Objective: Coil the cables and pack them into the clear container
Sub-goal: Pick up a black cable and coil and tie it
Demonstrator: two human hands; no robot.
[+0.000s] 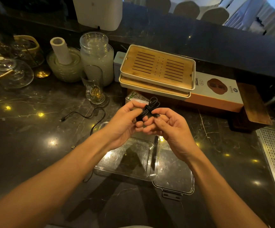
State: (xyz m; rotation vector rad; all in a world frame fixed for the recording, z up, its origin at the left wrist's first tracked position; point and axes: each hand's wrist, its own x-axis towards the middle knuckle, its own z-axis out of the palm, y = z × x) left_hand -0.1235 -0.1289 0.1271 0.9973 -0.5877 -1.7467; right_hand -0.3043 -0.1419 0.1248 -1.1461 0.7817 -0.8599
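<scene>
Coiled black cable point(148, 108): pinched between my hands, above the clear container point(128, 160).
Left hand point(125, 124): gripping the bundle.
Right hand point(169, 127): pinching its plug end.

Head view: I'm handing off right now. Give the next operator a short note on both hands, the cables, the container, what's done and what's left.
Left hand: grips the coiled black cable above the counter.
Right hand: pinches that cable's free plug end.
Clear container: open on the counter below the hands, no cable visible inside; its lid lies at its right.
Second black cable: loose and uncoiled, left of the container.
Done: first cable nearly bundled.
Left: secure it, drop it in, coil and pack the second.
</scene>
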